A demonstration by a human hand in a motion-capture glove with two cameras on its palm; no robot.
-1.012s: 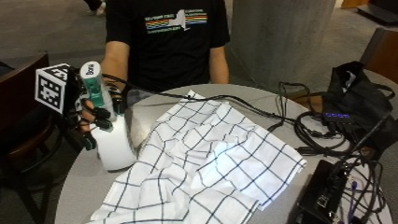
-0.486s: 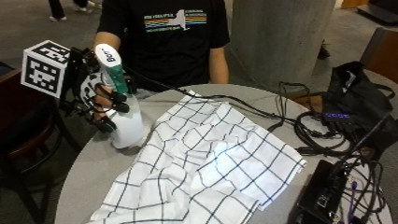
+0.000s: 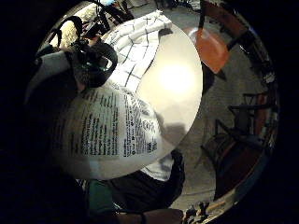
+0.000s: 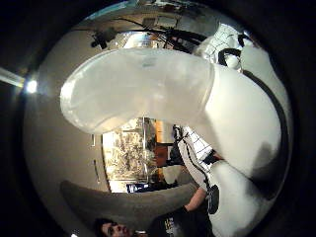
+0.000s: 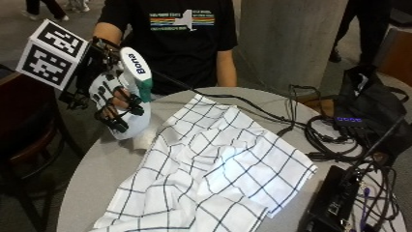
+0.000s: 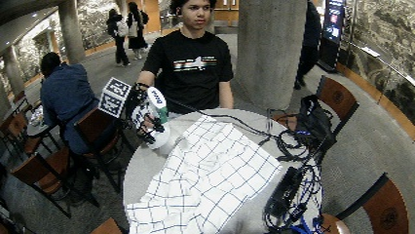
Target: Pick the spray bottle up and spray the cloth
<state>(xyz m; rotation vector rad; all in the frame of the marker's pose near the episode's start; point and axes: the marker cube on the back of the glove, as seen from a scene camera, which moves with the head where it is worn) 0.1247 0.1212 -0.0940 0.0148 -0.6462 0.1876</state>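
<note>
My gloved right hand grips a white spray bottle with a green neck and a white "Bona" head, held tilted in the air above the left side of the round table. The bottle's printed label fills the little finger side palm view, and its white body fills the thumb side view. A white cloth with a dark grid lies spread across the table, just right of the bottle.
Black cables, a black bag and a black device crowd the table's right side. Wooden chairs stand to the left, and one at the right. A concrete pillar rises behind.
My hand has lifted the spray bottle off the table and raised it, tilting it so its head leans toward the cloth. The cloth has stayed where it was.
</note>
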